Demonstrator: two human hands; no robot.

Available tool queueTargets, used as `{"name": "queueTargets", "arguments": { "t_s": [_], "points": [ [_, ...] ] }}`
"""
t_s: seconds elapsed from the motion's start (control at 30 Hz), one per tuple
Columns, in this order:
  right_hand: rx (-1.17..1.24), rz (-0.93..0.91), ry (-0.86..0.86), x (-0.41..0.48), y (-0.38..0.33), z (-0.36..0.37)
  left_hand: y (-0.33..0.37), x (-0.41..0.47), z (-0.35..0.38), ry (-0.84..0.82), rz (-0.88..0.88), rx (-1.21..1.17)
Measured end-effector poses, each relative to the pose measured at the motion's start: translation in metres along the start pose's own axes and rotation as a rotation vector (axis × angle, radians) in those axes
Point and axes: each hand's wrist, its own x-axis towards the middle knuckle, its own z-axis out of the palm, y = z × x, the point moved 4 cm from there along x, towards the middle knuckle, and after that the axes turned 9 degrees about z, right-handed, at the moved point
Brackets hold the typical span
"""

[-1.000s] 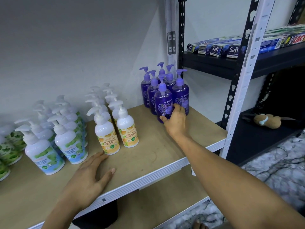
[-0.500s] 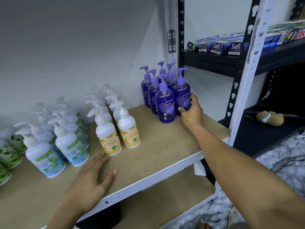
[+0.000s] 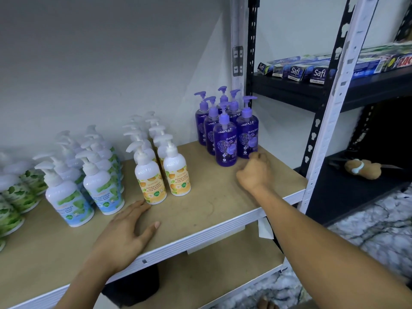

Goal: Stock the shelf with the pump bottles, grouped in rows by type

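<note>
Near the right edge of the shelf [image 3: 211, 197], the purple bottle [image 3: 247, 134] is best nudged flush with its row by the curled, empty right hand [image 3: 254, 172], the left hand [image 3: 127, 233] laid flat.

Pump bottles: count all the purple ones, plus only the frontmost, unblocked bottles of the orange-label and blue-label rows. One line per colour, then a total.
Purple pump bottles: 6
Orange-label bottles, front of rows: 2
Blue-label bottles, front of rows: 2
Total: 10
</note>
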Motion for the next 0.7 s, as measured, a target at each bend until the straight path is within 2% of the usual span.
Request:
{"name": "queueTargets", "arguments": {
  "t_s": [0.1,0.17,0.27,0.47,0.57,0.7],
  "points": [
    [-0.275,-0.195,-0.166,-0.037,-0.010,0.002,-0.001,-0.002,0.001,-0.005,-0.031,0.027],
    [-0.327,-0.356,-0.282,-0.064,-0.020,0.004,0.001,-0.004,0.000,0.003,-0.041,0.061],
    [-0.405,-0.486,-0.363,-0.100,-0.028,0.005,0.004,-0.009,-0.001,0.020,-0.070,0.100],
    [-0.416,-0.498,-0.387,-0.148,-0.020,-0.001,0.016,-0.031,0.003,0.032,-0.113,0.187],
    [-0.410,-0.505,-0.389,-0.175,-0.012,-0.015,0.025,-0.051,0.002,0.055,-0.121,0.145],
    [-0.315,-0.473,-0.514,-0.236,0.011,-0.049,0.055,-0.101,0.007,0.054,-0.066,0.121]
  ]
}}
